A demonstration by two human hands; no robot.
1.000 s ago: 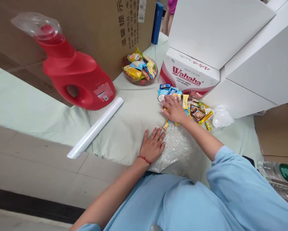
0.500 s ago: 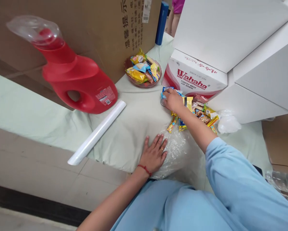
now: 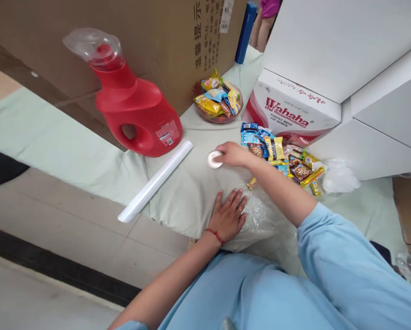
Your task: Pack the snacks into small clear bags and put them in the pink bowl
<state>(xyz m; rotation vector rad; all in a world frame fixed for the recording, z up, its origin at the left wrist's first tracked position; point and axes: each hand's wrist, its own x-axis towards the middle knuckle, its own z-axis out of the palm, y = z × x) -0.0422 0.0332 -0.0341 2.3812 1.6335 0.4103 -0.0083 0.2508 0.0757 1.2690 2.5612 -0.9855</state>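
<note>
My right hand [image 3: 234,154] reaches forward over the pale green cloth [image 3: 188,183] and grips a small round white object [image 3: 214,159] at its fingertips. Just right of it lies a heap of wrapped snacks [image 3: 284,156] in blue, yellow and brown wrappers. My left hand [image 3: 230,215] lies flat, fingers spread, on the edge of a crumpled clear plastic bag [image 3: 260,220] close to my body. A red string is around that wrist.
A red detergent jug [image 3: 136,110] with a clear cap lies against a big cardboard box [image 3: 150,41]. A white tube [image 3: 155,181] lies beside it. A bowl of snacks [image 3: 219,98], a Wahaha carton [image 3: 287,112], white boxes [image 3: 363,91], another person's legs [image 3: 265,23].
My right hand left the snack heap and came left with the small round white object in its fingers. The left hand stayed flat on the bag. The view shifted.
</note>
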